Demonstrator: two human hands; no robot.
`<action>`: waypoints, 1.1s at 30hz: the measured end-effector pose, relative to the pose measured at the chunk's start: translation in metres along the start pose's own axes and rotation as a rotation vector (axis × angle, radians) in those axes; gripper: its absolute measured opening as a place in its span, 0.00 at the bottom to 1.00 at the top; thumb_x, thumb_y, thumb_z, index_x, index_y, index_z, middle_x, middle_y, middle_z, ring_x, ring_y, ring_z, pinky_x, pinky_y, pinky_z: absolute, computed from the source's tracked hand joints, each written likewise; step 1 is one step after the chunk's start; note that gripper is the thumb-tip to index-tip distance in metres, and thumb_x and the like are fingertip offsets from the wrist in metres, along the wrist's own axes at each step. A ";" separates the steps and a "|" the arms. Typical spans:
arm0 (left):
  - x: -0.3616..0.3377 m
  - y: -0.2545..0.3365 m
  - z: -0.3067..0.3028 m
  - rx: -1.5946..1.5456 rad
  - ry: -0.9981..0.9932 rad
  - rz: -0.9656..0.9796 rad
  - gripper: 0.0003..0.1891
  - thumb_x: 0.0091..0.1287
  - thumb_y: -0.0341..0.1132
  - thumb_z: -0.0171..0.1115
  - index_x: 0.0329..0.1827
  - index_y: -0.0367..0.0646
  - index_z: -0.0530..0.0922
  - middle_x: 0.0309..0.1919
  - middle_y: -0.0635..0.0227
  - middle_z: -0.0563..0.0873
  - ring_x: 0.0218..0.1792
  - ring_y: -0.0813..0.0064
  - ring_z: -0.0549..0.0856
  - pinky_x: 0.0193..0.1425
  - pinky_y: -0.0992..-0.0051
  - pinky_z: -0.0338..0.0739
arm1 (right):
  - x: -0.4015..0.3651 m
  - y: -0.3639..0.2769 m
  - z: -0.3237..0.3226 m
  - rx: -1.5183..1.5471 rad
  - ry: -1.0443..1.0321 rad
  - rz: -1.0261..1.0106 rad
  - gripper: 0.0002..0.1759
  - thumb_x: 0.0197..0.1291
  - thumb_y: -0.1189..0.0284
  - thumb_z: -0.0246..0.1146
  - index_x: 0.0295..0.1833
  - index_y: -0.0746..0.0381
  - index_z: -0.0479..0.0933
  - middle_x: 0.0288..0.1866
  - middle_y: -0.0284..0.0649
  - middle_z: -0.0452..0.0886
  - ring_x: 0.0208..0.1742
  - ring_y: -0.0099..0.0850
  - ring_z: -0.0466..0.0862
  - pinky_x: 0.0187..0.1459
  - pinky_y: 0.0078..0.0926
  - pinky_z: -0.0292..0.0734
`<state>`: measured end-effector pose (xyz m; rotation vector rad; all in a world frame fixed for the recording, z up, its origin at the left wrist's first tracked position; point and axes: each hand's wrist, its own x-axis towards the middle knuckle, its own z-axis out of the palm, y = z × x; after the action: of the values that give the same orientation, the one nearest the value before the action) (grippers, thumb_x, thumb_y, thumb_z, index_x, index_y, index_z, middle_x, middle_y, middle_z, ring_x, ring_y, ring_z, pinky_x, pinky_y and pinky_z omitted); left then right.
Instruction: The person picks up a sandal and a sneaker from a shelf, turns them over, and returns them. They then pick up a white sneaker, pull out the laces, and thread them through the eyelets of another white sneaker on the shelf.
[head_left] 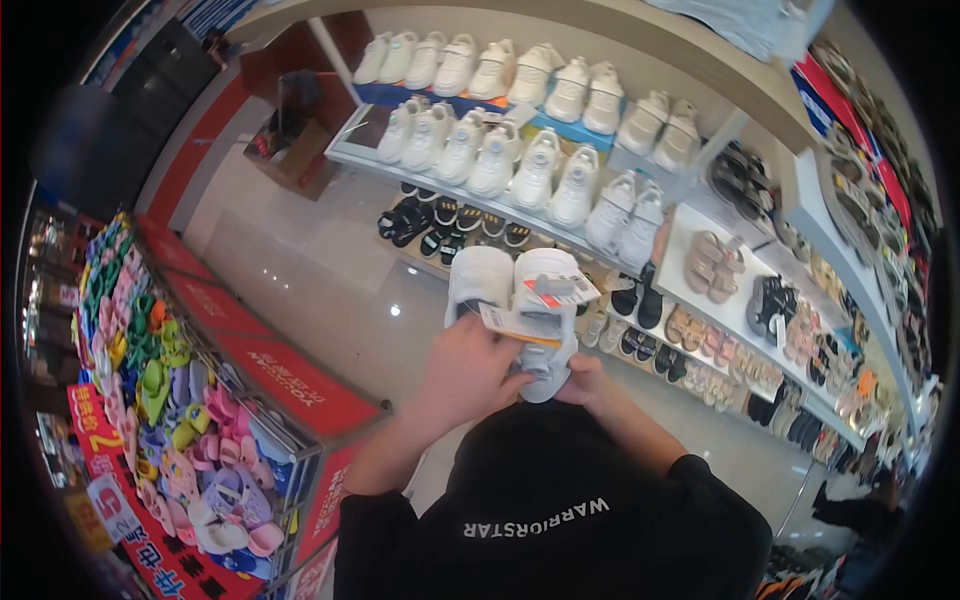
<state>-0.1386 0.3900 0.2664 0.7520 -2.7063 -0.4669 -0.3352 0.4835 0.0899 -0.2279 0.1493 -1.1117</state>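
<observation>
White shoes (543, 268) held up before the shop shelf (345, 135)

On my remote feed the left hand (470, 365) covers much of the left shoe's (481, 272) opening and heel, the undersides are out of sight, and most of the right hand's (590, 383) fingers disappear behind the pair. The print on the two tags is too small for me to read, and the round lens turns the edges black.

The shoes are white with rounded toes pointing away from the wearer; something greyish — straps or laces, I can't make out which — crosses the right one. A red-and-white tag (563, 293) lies over its upper, and an orange-edged tag (512, 322) slants near both openings.

The pair is above the floor (340, 270), just beyond the wearer's black shirt (555, 470). I see the right grip clamped at the right shoe's heel. The left grip's fingers bend over the left shoe, beside the orange-edged tag — whether they pinch tag or shoe, I cannot tell.
</observation>
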 end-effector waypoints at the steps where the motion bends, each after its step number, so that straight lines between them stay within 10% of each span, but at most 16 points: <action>1: -0.001 -0.015 -0.003 0.005 0.015 -0.029 0.29 0.53 0.46 0.78 0.57 0.44 0.82 0.47 0.55 0.84 0.44 0.53 0.84 0.47 0.59 0.81 | 0.012 0.002 -0.004 -0.002 -0.007 0.032 0.48 0.54 0.62 0.73 0.78 0.59 0.60 0.71 0.51 0.73 0.68 0.51 0.77 0.61 0.62 0.78; 21: 0.023 -0.215 -0.105 -0.002 -0.038 -0.807 0.27 0.57 0.52 0.75 0.52 0.42 0.85 0.40 0.52 0.86 0.45 0.50 0.85 0.49 0.57 0.80 | 0.326 -0.034 -0.036 0.061 -0.152 0.640 0.41 0.67 0.52 0.63 0.80 0.54 0.57 0.73 0.47 0.70 0.70 0.52 0.75 0.59 0.68 0.76; 33: 0.062 -0.348 -0.117 -0.062 -0.020 -0.599 0.27 0.50 0.53 0.78 0.48 0.45 0.88 0.40 0.53 0.89 0.46 0.53 0.87 0.52 0.58 0.81 | 0.399 -0.062 -0.046 -0.164 0.018 0.585 0.37 0.73 0.49 0.58 0.79 0.54 0.59 0.73 0.44 0.72 0.70 0.46 0.75 0.65 0.60 0.72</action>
<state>0.0069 0.0473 0.2515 1.5481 -2.4292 -0.6820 -0.2255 0.0929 0.0590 -0.2974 0.3029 -0.5201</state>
